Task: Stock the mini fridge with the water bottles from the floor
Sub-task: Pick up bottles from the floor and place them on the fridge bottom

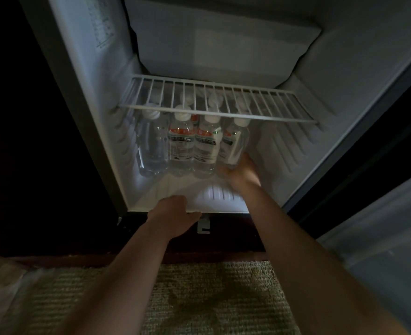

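The mini fridge (151, 194) stands open in front of me, white inside. Several clear water bottles with white caps stand upright on its floor under the wire shelf (219, 112), in front and back rows. My right hand (242, 174) is wrapped around the base of the rightmost front bottle (233, 143), which leans slightly left. Left of it stand two labelled bottles (204, 148) and one with no label showing (151, 146). My left hand (175, 216) rests on the fridge's lower front lip, fingers curled over the edge.
The fridge door (381, 213) hangs open at the right. A freezer box (223, 44) fills the top of the fridge. Dark cabinet panels flank the fridge at left. Woven carpet (199, 298) covers the floor below my arms.
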`<state>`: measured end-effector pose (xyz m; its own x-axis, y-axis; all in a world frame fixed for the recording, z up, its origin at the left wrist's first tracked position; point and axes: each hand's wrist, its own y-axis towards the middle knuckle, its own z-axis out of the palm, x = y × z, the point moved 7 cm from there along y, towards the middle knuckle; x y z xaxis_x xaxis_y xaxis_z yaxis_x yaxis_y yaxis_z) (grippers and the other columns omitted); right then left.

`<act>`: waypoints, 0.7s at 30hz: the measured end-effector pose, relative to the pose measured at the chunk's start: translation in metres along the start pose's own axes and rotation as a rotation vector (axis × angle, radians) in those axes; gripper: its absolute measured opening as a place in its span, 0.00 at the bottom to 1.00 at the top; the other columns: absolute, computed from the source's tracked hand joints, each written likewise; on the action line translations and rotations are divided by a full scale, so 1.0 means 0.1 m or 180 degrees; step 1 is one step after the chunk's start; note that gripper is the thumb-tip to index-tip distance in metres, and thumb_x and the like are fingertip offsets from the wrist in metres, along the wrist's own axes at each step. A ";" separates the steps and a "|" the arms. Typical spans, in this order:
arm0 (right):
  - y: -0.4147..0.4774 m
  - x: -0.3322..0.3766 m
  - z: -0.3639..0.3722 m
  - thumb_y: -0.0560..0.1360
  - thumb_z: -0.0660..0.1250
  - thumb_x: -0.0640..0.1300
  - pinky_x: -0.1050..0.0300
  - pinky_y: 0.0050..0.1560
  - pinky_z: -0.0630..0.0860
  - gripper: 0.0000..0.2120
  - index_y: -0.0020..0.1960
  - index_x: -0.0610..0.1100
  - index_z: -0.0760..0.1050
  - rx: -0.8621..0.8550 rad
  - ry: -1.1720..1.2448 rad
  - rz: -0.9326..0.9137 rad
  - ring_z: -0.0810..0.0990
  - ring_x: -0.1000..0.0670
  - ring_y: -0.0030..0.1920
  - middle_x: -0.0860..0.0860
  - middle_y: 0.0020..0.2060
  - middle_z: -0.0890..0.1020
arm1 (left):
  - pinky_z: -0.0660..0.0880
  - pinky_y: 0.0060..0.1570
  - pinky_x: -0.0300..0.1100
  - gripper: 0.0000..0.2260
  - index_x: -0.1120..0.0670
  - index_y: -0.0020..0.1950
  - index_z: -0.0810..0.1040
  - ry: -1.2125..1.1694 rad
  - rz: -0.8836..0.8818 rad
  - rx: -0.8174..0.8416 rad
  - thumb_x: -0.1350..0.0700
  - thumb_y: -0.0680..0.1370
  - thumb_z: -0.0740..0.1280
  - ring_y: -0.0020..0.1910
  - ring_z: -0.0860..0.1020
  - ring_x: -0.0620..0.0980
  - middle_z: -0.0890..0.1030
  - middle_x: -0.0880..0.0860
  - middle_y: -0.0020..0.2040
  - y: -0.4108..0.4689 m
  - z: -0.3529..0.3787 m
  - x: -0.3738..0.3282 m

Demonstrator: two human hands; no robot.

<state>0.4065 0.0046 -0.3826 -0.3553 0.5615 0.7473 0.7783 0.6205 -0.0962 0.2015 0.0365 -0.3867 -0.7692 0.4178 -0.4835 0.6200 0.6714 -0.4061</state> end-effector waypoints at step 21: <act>-1.04 0.23 -0.57 0.75 0.62 0.46 0.61 0.30 0.64 0.11 0.35 0.44 0.73 0.0441 -0.0994 -0.0022 0.73 0.49 0.34 0.50 0.31 0.73 | 0.64 0.65 0.43 0.23 0.58 0.70 0.68 0.0074 0.0442 -0.0092 0.47 0.79 0.62 0.70 0.66 0.54 0.68 0.56 0.71 -0.61 -0.57 -0.72</act>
<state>0.3467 -0.0778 -0.3178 -0.5184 0.6843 0.5129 0.7051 0.6814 -0.1963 0.2103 0.0005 -0.2836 -0.6798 0.5219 -0.5152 0.7163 0.6233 -0.3138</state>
